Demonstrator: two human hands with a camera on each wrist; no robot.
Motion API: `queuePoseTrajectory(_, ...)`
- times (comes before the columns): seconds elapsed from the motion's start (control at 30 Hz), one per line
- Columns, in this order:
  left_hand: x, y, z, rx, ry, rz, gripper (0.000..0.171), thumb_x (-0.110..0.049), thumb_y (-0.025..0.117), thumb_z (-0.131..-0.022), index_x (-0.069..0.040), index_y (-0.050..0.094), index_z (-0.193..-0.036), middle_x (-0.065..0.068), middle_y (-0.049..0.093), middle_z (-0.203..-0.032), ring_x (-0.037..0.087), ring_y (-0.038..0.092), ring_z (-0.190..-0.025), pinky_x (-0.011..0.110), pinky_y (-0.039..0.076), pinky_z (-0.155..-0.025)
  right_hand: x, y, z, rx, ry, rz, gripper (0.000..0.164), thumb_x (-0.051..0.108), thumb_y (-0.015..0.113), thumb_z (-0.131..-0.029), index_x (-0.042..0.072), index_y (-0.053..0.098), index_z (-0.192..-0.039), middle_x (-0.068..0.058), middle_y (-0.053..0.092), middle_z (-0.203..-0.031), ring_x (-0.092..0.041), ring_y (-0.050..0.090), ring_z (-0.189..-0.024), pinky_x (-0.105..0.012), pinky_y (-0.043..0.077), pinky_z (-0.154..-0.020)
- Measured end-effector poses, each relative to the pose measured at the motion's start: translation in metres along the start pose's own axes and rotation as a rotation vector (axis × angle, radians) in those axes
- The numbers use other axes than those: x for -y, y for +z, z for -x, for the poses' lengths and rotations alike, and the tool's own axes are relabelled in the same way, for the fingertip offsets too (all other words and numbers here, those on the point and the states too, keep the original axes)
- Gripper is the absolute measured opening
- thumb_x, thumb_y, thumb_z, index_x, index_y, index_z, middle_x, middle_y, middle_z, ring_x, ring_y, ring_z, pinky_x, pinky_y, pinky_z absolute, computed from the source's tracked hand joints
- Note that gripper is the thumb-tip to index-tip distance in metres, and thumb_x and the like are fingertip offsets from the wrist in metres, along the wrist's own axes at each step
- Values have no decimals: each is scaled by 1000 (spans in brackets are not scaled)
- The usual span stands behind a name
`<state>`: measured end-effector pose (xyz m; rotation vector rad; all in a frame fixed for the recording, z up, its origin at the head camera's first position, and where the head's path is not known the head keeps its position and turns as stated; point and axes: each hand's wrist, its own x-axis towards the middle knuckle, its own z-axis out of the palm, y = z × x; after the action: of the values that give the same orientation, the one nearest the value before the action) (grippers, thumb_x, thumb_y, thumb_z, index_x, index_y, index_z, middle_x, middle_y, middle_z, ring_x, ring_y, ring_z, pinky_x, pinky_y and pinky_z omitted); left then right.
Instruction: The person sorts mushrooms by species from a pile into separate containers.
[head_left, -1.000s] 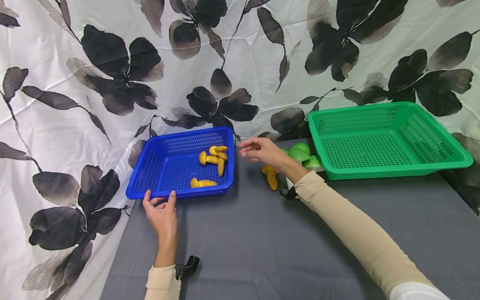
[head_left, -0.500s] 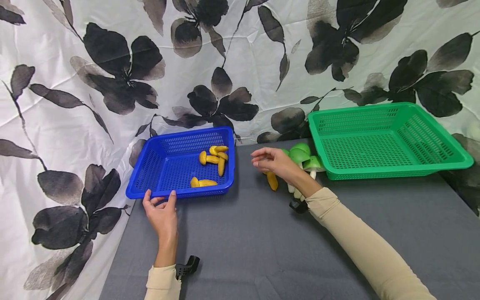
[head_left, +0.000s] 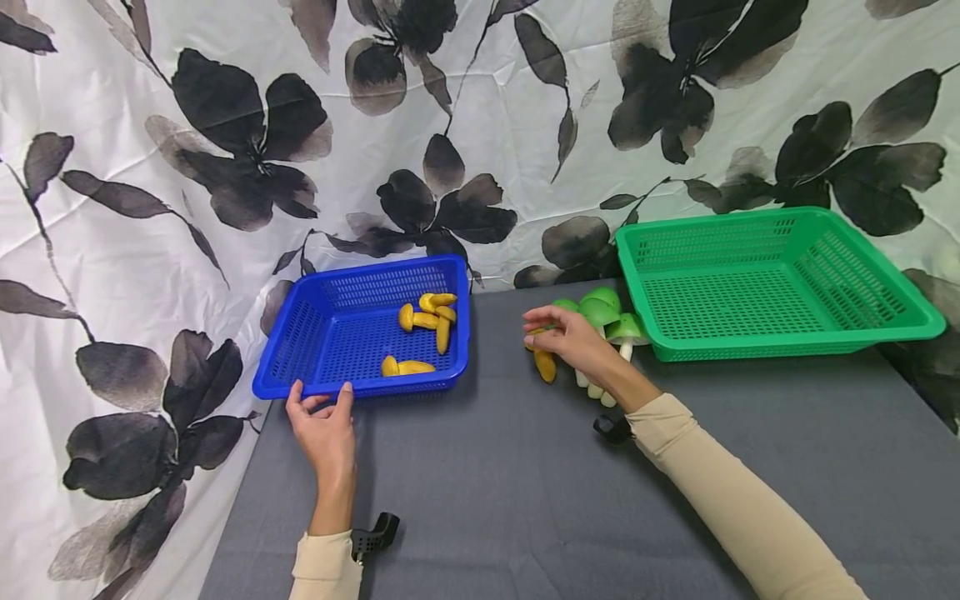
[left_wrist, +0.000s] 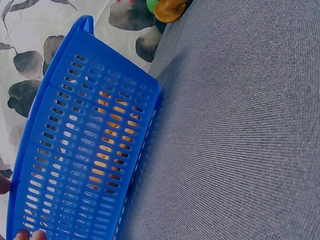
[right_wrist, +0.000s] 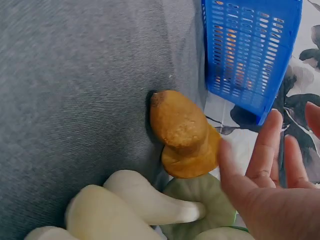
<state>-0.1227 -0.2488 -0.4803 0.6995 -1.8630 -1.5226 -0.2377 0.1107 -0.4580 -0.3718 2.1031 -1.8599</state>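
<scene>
My left hand (head_left: pixel 324 433) holds the near rim of a blue basket (head_left: pixel 300 333), its fingertips and thumb at the edge. Inside that basket lie several toy yellow mushrooms (head_left: pixel 426 320). Over the table, my right hand (head_left: pixel 573 340) hovers with parted fingers and holds nothing. Just below its fingers is one loose yellow mushroom (head_left: pixel 545 367), partly covered by the hand. In the right wrist view this yellow mushroom (right_wrist: pixel 180 127) lies on the grey cloth, close to the thumb. Green-capped mushrooms (head_left: pixel 600 310) with white stems sit beside the right hand, partly hidden by it.
A green basket (head_left: pixel 750 346) stands at the right, against the floral curtain (head_left: pixel 480 108) behind the table. Grey cloth (head_left: pixel 465 500) covers the table between and in front of the baskets. The green-capped mushrooms lie close against the green basket's left side.
My right hand has moved right and toward me, from beside the blue basket to over the loose yellow mushroom. My left hand stays at the blue basket's rim.
</scene>
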Motion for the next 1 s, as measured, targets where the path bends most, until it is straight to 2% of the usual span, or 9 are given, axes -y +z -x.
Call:
queuePoseTrajectory(0.2, -5, -1, -2, -1, -2, -8, 78, -30, 77, -92, -19, 34, -155, 13, 54, -119, 8, 56, -70, 16, 48, -58, -9, 1, -4, 46, 21, 4, 50, 9, 61, -100, 2, 44, -146, -27, 49, -144, -35, 59, -125, -53, 44, -109)
queuePoseTrajectory(0.4, -9, -1, -4, 1, -14, -14, 79, -29, 78, -91, -17, 34, -155, 13, 54, -118, 7, 56, -68, 16, 48, -57, -13, 10, -8, 90, 8, 41, 45, 10, 65, -98, 1, 51, -141, -29, 51, -141, -34, 62, -120, -52, 48, -104)
queuePoseTrajectory(0.53, -10, 0, -5, 2, -17, -8, 78, -28, 79, -90, -18, 35, -155, 8, 55, -114, 6, 56, -67, 16, 48, -57, -10, 11, -9, 20, -44, 187, 37, 4, 65, -97, 2, 57, -134, -25, 58, -135, -31, 67, -109, -45, 56, -91)
queuePoseTrajectory(0.7, -10, 1, -5, 2, -10, -5, 78, -28, 78, -91, -18, 35, -155, 10, 55, -115, 7, 56, -67, 16, 48, -57, -8, 9, -8, -98, -79, 398, 34, 2, 67, -95, 5, 63, -129, -18, 61, -127, -28, 66, -100, -36, 56, -79)
queuePoseTrajectory(0.87, -10, 1, -5, 3, -7, -9, 78, -28, 78, -91, -18, 35, -155, 8, 55, -115, 7, 56, -68, 17, 47, -57, -10, 8, -8, -130, -76, 442, 33, 2, 68, -95, 3, 64, -128, -20, 56, -126, -28, 66, -103, -36, 57, -80)
queuePoseTrajectory(1.0, -10, 1, -4, 4, -11, -11, 78, -29, 78, -91, -18, 35, -155, 5, 54, -113, 8, 56, -69, 17, 47, -58, -10, 9, -9, -125, -54, 441, 33, 3, 66, -96, 2, 63, -129, -20, 63, -123, -28, 67, -103, -37, 57, -81)
